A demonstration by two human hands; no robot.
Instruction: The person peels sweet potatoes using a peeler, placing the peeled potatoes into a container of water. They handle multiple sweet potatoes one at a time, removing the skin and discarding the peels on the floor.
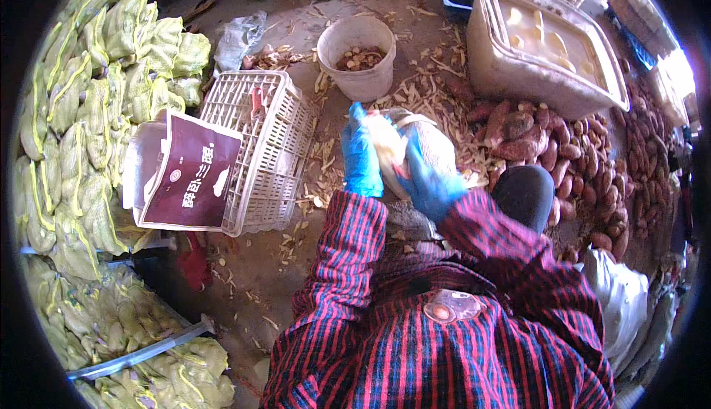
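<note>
My left hand [362, 156], in a blue glove, grips a pale peeled tuber [389, 141], with some reddish skin at its upper end. My right hand [430, 178], also blue-gloved and blurred, is against the tuber's lower right side. A small red spot shows by its fingertips; whether that is a tool or skin is unclear. Behind the hands is a whitish, partly hidden object [436, 136], too unclear to name. Farther ahead on the floor stands a white plastic bucket [355, 84] with brownish pieces in its bottom.
At left, a white plastic crate [283, 148] carries a purple printed carton [191, 173] and a red-handled tool [257, 101]. Stacked mesh sacks [94, 131] line that side. To the right are a tub of cloudy water [522, 70] and heaped red-skinned sweet potatoes [572, 156]. Peelings [425, 92] litter the floor.
</note>
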